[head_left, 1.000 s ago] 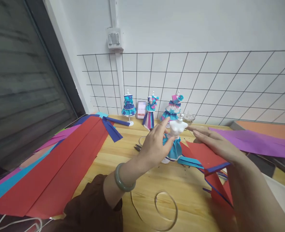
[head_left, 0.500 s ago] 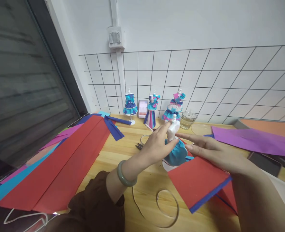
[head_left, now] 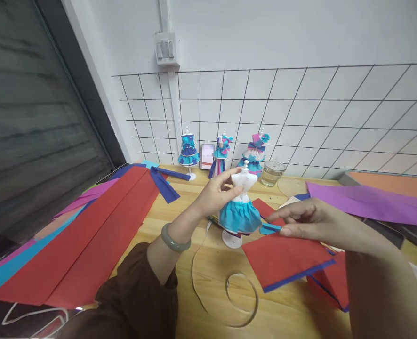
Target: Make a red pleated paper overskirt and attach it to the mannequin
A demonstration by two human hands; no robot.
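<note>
Head view: both hands meet over the middle of the table (head_left: 180, 221).
Left hand (head_left: 213, 193): closed round the bust of the mannequin (head_left: 244, 181), thumb in front, fingers behind. A green bracelet (head_left: 175, 238) sits on the wrist.
Mannequin: upright with its long axis vertical. It has a white bust, a blue skirt (head_left: 239, 216) and a round base (head_left: 231, 239). Whether the base rests on the table cannot be told.
Right hand (head_left: 310, 220): thumb and fingertips pinched on the far edge of the red sheet (head_left: 286, 259), the other fingers stretched out flat.
Red sheet: nearly flat and low over the table, with a blue border along its near edge. Its long axis runs roughly left to right.
Key relation: the sheet lies just right of the skirt and below it, its left corner just beside the base. The right hand is nearer the sheet and the left hand nearer the bust. The hands are near each other but apart.
Near side: a clear strip (head_left: 242, 296) lies looped on the table, in front of the base.
Left side: long red paper (head_left: 88, 235) and blue strips (head_left: 164, 183).
Right side: purple paper (head_left: 371, 202).
Far side: three dressed figures (head_left: 220, 153) and a jar (head_left: 272, 172) stand before the wire grid (head_left: 300, 117).
</note>
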